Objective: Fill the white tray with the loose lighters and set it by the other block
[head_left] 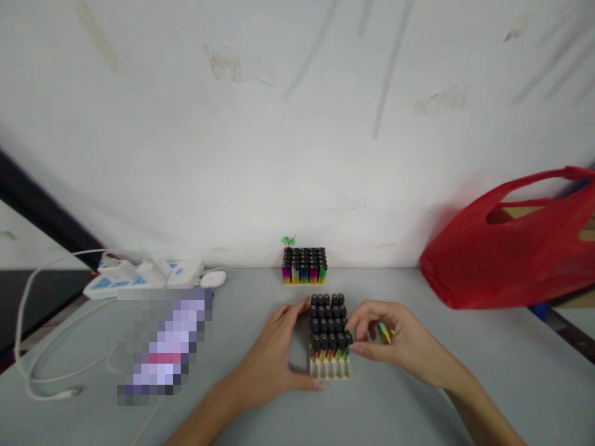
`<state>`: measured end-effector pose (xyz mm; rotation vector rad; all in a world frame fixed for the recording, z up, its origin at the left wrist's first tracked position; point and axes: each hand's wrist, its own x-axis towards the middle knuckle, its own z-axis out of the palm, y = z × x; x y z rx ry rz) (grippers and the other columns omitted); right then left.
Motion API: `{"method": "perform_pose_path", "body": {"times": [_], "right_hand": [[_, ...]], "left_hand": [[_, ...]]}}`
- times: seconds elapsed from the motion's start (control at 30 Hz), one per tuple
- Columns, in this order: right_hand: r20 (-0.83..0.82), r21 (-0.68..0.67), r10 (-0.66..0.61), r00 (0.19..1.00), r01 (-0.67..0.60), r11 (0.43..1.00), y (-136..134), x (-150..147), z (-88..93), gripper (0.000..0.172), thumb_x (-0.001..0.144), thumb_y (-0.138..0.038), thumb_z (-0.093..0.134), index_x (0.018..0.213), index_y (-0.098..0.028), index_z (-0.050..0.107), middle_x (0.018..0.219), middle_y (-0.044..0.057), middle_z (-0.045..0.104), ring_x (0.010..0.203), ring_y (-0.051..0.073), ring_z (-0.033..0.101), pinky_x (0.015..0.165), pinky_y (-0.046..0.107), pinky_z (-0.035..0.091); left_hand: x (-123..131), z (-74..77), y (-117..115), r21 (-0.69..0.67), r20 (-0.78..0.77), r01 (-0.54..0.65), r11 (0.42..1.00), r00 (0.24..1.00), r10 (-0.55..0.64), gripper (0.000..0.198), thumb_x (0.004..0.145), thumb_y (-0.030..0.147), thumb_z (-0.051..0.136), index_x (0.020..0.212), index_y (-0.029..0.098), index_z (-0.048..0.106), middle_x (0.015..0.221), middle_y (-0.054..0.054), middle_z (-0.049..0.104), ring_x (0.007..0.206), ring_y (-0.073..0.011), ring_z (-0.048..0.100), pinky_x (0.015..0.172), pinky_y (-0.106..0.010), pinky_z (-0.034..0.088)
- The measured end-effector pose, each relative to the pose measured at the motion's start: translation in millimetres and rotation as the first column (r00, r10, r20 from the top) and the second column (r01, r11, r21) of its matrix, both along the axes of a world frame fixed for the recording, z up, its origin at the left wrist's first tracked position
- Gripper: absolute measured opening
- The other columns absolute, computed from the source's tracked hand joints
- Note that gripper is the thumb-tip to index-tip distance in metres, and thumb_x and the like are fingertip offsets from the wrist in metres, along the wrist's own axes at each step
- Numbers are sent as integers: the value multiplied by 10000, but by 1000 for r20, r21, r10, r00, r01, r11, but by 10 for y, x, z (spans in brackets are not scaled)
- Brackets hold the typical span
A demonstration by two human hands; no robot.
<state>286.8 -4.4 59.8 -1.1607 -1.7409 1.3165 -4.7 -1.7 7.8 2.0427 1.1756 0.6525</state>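
Several black-topped lighters (328, 325) stand upright in rows in a pale slotted tray (331, 374) on the grey table. The tray's nearest row of slots holds none. My left hand (274, 353) curves around the tray's left side, its fingers at the far left corner and its thumb at the near edge. At the tray's right edge my right hand (400, 337) pinches the black top of a lighter (348, 338) in the front filled row. More colourful lighters (385, 333) are tucked inside that palm, partly hidden by the fingers.
A second block of upright lighters (304, 267) stands against the wall. To the left lie a power strip (144, 277) with plugs, white cables (69, 371), a small white device (213, 279) and a blurred-out phone-like object (171, 341). A red bag (502, 254) sits at the right.
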Motion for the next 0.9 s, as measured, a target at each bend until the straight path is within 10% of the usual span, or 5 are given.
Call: {"method": "perform_pose_path", "body": {"times": [0.23, 0.37, 0.57, 0.73, 0.9], "right_hand": [[21, 72, -48, 999, 47, 996, 13, -36, 21, 272, 972, -481, 810, 911, -217, 792, 771, 13, 713, 733, 187, 607, 710, 304, 450], [63, 155, -278, 958, 266, 951, 112, 54, -74, 368, 1039, -549, 658, 919, -213, 745, 732, 23, 692, 684, 205, 585, 659, 323, 424], [546, 388, -626, 557, 494, 778, 221, 283, -181, 333, 1011, -520, 558, 1035, -228, 715, 928, 93, 756, 850, 310, 715, 734, 386, 444], [863, 310, -453, 224, 472, 825, 160, 253, -120, 505, 1053, -623, 457, 1212, -182, 646, 1234, 243, 713, 1023, 436, 772, 799, 472, 502], [901, 194, -338, 273, 443, 875, 140, 226, -108, 436, 1080, -580, 429, 1136, -191, 619, 1165, 231, 758, 1122, 452, 764, 840, 480, 502]], "left_hand": [[-3, 19, -6, 2, 14, 9, 1000, 1000, -9, 1338, 618, 493, 1091, 1717, 287, 354, 1645, -189, 501, 1532, -459, 458, 1318, -631, 345], [5, 41, -13, -17, 10, -9, 1000, 1000, 9, 1343, 606, 448, 1101, 1716, 279, 364, 1650, -185, 499, 1535, -449, 458, 1323, -619, 342], [-1, 38, -21, -17, 11, -16, 1000, 1000, 16, 1357, 597, 479, 1100, 1722, 287, 367, 1637, -185, 513, 1520, -457, 469, 1314, -635, 348], [-2, 23, -18, -15, 14, -15, 1000, 1000, 15, 1348, 603, 500, 1093, 1723, 293, 372, 1646, -180, 513, 1526, -455, 468, 1319, -632, 341], [9, 65, -17, -22, 9, -15, 1000, 1000, 15, 1357, 591, 478, 1102, 1721, 285, 376, 1654, -181, 507, 1531, -458, 464, 1320, -627, 342]]}}
